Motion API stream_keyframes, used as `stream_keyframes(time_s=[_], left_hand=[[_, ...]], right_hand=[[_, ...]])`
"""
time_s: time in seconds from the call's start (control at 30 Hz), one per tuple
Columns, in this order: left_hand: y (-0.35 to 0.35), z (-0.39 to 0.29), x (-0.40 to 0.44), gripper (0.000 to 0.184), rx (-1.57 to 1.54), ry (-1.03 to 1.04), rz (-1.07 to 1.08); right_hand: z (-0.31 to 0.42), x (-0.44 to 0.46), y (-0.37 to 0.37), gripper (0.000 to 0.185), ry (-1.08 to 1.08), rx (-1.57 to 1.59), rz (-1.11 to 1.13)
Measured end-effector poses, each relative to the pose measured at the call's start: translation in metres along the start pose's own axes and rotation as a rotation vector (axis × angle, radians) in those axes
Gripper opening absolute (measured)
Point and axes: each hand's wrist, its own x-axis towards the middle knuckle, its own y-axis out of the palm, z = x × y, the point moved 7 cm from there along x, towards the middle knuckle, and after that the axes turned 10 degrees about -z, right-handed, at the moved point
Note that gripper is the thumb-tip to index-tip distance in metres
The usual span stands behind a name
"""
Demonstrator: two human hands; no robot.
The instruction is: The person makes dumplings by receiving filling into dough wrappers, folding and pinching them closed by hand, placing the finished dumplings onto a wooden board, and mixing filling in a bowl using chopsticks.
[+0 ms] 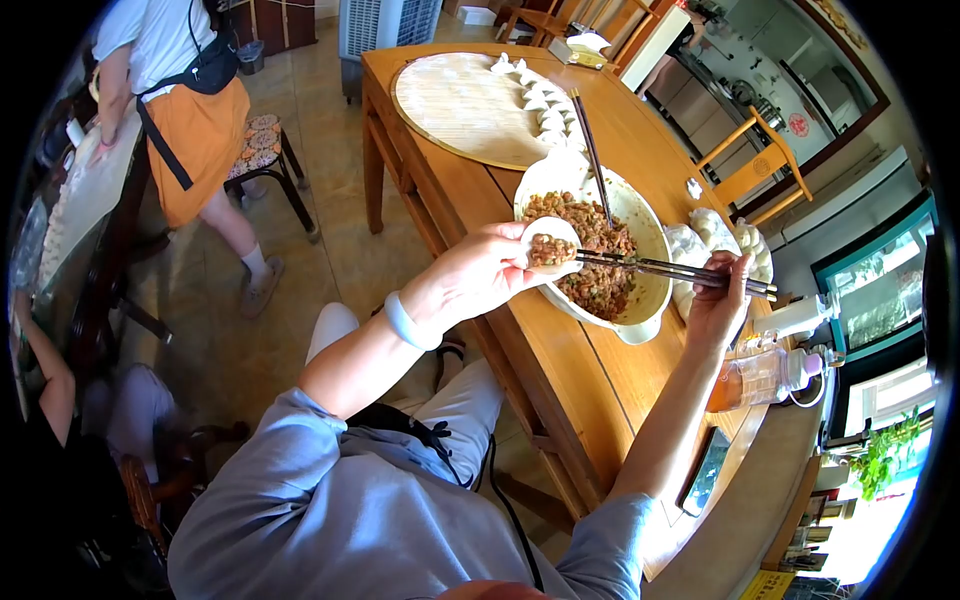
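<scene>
My left hand (478,262) holds a round dumpling wrapper (568,233) with meat filling on it, over the near left rim of a white bowl (648,210). My right hand (722,305) grips a pair of dark chopsticks (660,267), whose tips touch the filling in the wrapper. Minced filling (607,284) lies in the bowl, and another pair of chopsticks (594,150) stands in it, leaning on the far rim. Beyond the bowl, several folded dumplings (548,112) sit on a round woven tray (450,105).
Plastic bags (706,238), a bottle of amber liquid (745,382) and a phone (706,470) are on the wooden table (530,330) at the right. A tissue box (580,50) stands at the far end. A person in an orange garment (200,150) stands upper left beside a stool (264,145).
</scene>
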Motion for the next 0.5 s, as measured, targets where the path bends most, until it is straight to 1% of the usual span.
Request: stream_keyframes(time_s=[0.13, 0.23, 0.27, 0.37, 0.5], left_hand=[[0.001, 0.001, -0.001, 0.046, 0.003, 0.001, -0.012], [-0.001, 0.002, 0.001, 0.042, 0.044, -0.014, 0.042], [-0.001, 0.003, 0.001, 0.043, 0.044, -0.017, 0.035], [-0.003, 0.004, 0.001, 0.046, 0.04, -0.02, 0.025], [0.0, 0.002, -0.001, 0.049, 0.049, -0.01, 0.026]], right_hand=[[-0.007, -0.006, 0.01, 0.029, 0.012, 0.091, -0.047], [-0.012, -0.008, 0.017, 0.027, -0.004, 0.059, 0.046], [-0.015, -0.008, 0.015, 0.029, 0.009, 0.043, 0.002], [-0.011, -0.011, 0.018, 0.031, 0.011, -0.001, 0.019], [-0.016, -0.006, 0.01, 0.031, 0.065, 0.134, -0.025]])
